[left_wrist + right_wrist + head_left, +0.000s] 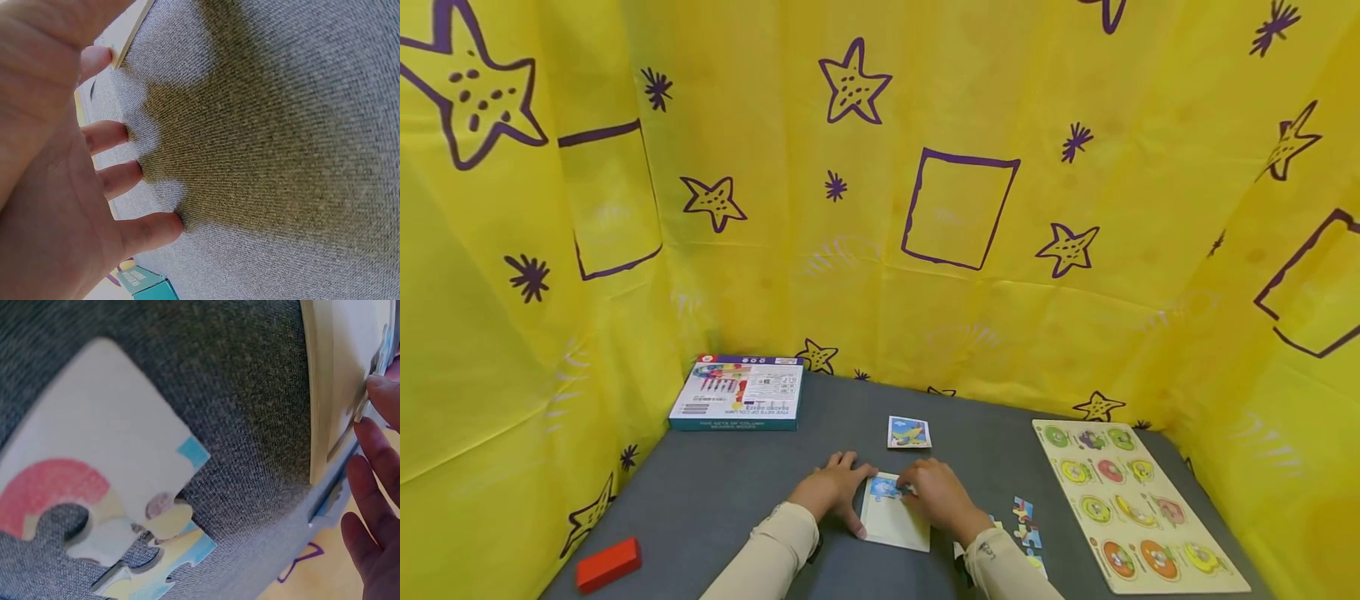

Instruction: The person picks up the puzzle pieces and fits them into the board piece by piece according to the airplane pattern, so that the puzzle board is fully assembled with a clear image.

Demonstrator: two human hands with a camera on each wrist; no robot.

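Observation:
A pale shallow puzzle tray (897,527) lies on the dark grey table, with blue jigsaw pieces (883,487) along its top. My left hand (833,490) steadies its left side with spread fingers; in the left wrist view the index fingertip (97,60) touches a tray corner. At the tray's upper right, my right hand (937,495) pinches a jigsaw piece (361,411) between thumb and index finger; most of that piece is hidden. Loose jigsaw pieces (1026,533) lie right of the tray, partly behind the right forearm; some pieces (137,425) show large in the right wrist view.
Beyond the tray lies a small picture puzzle (909,432). A flat boxed set (737,396) is at back left, a red block (609,565) at front left. A fruit-picture board (1131,508) lies at right. Yellow curtains (880,317) enclose the table.

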